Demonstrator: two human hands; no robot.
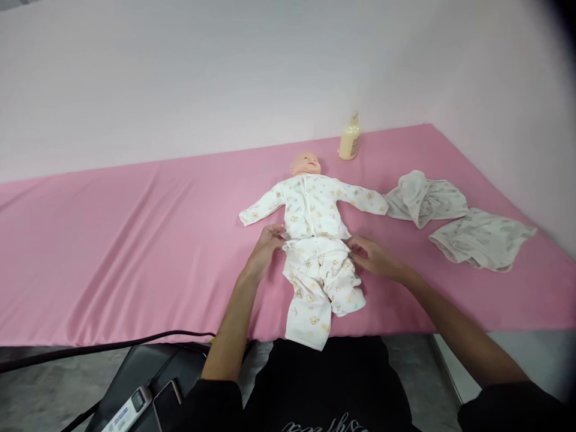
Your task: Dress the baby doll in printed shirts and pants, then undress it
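Observation:
A baby doll [306,163] lies on its back, head toward the wall. It wears a white printed long-sleeved top [310,204] with both sleeves spread out. White printed baby trousers [315,270] lie over its lower body, the waistband meeting the top's hem and the legs pointing toward me. At the waistband's left corner, the fingers of my left hand [266,247] are closed on the fabric. My right hand [369,255] grips the waistband's right corner with bent fingers. The doll's hands and legs are hidden by cloth.
A pink sheet [180,240] covers the table. Behind the doll stands a pale yellow pump bottle [350,141]. Two crumpled white baby garments [427,198] lie to the right. Below the left edge, a black seat [130,372] holds a phone [166,403] and a white device [130,411]; a black cable [112,345] crosses there.

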